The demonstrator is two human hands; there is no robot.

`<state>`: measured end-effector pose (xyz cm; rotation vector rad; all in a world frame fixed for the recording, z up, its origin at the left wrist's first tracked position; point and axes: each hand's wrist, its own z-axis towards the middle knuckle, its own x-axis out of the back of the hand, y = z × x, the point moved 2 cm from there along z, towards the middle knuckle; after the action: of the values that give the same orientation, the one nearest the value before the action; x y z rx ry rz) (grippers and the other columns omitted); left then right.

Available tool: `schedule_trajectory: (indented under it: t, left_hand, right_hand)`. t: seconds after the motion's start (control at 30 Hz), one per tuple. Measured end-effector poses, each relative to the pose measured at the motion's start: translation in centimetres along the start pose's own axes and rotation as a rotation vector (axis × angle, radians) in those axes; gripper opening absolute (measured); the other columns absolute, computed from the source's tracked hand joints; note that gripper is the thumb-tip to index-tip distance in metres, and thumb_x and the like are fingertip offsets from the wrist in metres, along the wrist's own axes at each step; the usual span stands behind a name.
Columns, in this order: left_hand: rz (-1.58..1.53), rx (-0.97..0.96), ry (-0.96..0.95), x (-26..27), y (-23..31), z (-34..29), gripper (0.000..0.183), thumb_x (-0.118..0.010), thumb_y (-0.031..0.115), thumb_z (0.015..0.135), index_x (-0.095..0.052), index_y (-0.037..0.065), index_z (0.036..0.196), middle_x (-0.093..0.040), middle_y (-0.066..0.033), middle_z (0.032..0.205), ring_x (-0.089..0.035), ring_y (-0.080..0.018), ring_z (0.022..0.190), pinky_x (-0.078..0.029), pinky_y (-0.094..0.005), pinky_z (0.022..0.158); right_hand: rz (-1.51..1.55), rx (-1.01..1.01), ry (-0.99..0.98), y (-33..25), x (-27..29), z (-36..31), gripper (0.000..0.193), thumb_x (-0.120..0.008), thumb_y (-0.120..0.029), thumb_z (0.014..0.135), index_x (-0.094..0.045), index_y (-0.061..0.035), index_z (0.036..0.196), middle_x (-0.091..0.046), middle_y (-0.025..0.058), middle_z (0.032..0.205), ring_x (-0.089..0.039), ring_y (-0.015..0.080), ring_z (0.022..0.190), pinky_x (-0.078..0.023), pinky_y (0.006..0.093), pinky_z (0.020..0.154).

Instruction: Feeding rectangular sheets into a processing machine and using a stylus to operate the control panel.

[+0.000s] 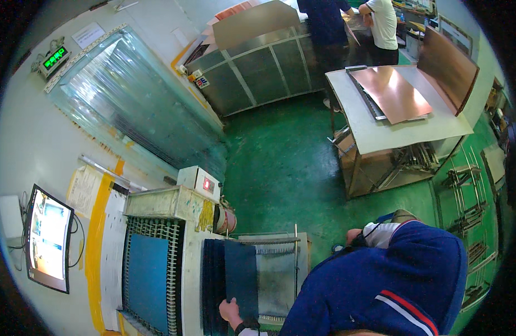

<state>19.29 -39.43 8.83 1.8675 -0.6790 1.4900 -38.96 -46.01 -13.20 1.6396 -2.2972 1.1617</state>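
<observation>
Near the lower middle, my left hand (230, 312) pinches the near edge of a dark blue panel (241, 274). That panel stands in a rack (277, 285) with comb-like metal teeth, beside a row of similar dark panels (212, 280). To the right, past my blue sleeve (381, 280), my right hand (354, 235) shows only in part by a white cuff; its fingers are too small to make out. On the left, a lighter blue panel (149, 280) lies on a roller conveyor (177, 263).
A control box (199, 183) with a red display sits above the conveyor's end. A screen (47, 238) hangs at the left wall. Copper sheets (392, 92) lie on a white table (403, 137) at the upper right. Two people (384, 25) stand at the far counter. Metal racks (468, 207) line the right.
</observation>
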Motion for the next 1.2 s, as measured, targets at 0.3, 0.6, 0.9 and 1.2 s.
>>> schedule_trajectory:
  t: [0.3,0.6,0.9,1.2]
  left_hand:
    - [0.008,0.020,-0.002,1.3,1.6,-1.0,0.037,-0.070,0.032,0.070,-0.067,0.005,0.095,-0.064,-0.0175,0.095,-0.060,-0.0356,0.089,-0.047,-0.0425,0.077]
    - [0.034,0.034,-0.010,-0.5,-0.1,0.4,0.038,-0.070,0.032,0.071,-0.067,0.004,0.096,-0.064,-0.0184,0.097,-0.060,-0.0362,0.091,-0.047,-0.0418,0.076]
    - [-0.021,0.062,-0.050,-1.2,-1.3,0.7,0.034,-0.070,0.029,0.069,-0.067,0.003,0.091,-0.065,-0.0178,0.091,-0.061,-0.0360,0.085,-0.047,-0.0417,0.073]
    - [0.054,0.032,0.000,0.0,0.6,-0.3,0.039,-0.070,0.031,0.069,-0.066,0.002,0.096,-0.064,-0.0183,0.096,-0.060,-0.0355,0.089,-0.047,-0.0416,0.075]
  right_hand:
    - [-0.041,-0.149,0.085,-0.1,-0.3,0.3,0.030,-0.066,-0.029,0.061,-0.068,-0.0049,0.080,-0.065,0.0167,0.081,-0.063,0.0313,0.079,-0.048,0.0424,0.069]
    - [0.058,-0.197,0.012,-1.2,0.3,-1.2,0.034,-0.065,-0.029,0.062,-0.067,-0.0028,0.085,-0.065,0.0176,0.084,-0.062,0.0314,0.083,-0.047,0.0418,0.071]
    - [-0.013,0.062,0.008,3.6,-2.8,4.0,0.028,-0.064,-0.028,0.065,-0.065,-0.0018,0.076,-0.061,0.0184,0.074,-0.059,0.0330,0.068,-0.042,0.0459,0.063]
    - [-0.062,-0.080,0.031,4.0,-3.2,4.0,0.037,-0.062,-0.036,0.066,-0.066,-0.0036,0.084,-0.063,0.0196,0.082,-0.060,0.0344,0.077,-0.044,0.0454,0.067]
